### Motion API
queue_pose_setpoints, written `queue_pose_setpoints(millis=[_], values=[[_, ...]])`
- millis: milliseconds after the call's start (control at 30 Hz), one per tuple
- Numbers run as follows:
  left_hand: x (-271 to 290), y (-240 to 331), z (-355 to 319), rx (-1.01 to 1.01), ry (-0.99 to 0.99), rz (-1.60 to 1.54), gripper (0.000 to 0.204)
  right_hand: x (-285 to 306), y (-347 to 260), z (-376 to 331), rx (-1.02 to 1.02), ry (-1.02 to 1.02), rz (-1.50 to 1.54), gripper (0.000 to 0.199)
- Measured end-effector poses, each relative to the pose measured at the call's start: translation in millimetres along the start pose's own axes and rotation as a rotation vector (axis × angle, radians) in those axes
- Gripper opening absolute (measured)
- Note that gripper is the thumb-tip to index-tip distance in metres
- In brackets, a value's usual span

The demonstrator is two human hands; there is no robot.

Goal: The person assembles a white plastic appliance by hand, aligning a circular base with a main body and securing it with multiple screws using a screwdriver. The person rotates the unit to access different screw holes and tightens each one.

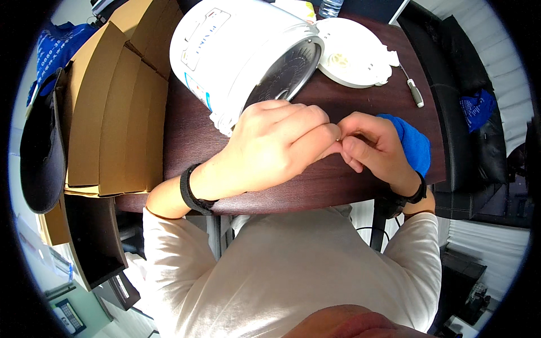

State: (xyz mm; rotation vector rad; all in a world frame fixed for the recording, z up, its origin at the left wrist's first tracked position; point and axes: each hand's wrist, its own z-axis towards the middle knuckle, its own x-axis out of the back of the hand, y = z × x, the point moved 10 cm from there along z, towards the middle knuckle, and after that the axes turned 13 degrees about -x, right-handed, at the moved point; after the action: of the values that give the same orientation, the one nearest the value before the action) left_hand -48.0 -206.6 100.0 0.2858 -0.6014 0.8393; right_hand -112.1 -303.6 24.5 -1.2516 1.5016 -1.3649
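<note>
1. Two hands are held together in the head view, on the near right side of the white appliance (231, 53), which is laid on its side on the dark table (191, 141).
2. Of the left hand (276, 138), the fingers are curled inward; its fingertips are hidden, so what is grasped cannot be told.
3. Of the right hand (375, 146), thumb and forefinger are bent toward the left fingers; whether they are clenched on anything cannot be told either.
4. Between them, a small glinting piece (338, 139) is shown (too tiny to identify), near the appliance's mouth, where a dark round disc (284, 73) is seen.
5. For such fine work, the piece would best be steadied by one hand and worked gently by the other, low over the table, so that a drop is easily recovered.
6. To the right of the appliance, the round white cover (352, 53) is set down, with the screwdriver (415, 93) beyond it; both are probably best left undisturbed.
7. Farther right than the appliance's mouth, the blue cloth (417, 147) is bunched beside the right hand; small parts could be lost in its folds.
</note>
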Motion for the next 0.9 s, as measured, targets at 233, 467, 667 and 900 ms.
queue_pose_setpoints(millis=[233, 467, 667, 900], values=[[6.1, 1.7, 2.3, -0.002, -0.070, 0.051, 0.031, -4.8, -5.6, 5.3, 0.053, -0.035, -0.031, 0.010], [58.8, -30.1, 7.9, 0.226, -0.175, 0.387, 0.023, -1.7, 13.5, 18.8, 0.033, -0.022, -0.030, 0.009], [81.7, -40.7, -10.3, 0.447, -0.237, 0.449, 0.020, -3.5, 20.1, 24.4, 0.025, -0.011, -0.106, 0.009], [96.9, -44.8, -10.7, 0.425, -0.141, 0.457, 0.010, -7.3, 28.7, 31.3, -0.014, 0.004, -0.123, 0.008]])
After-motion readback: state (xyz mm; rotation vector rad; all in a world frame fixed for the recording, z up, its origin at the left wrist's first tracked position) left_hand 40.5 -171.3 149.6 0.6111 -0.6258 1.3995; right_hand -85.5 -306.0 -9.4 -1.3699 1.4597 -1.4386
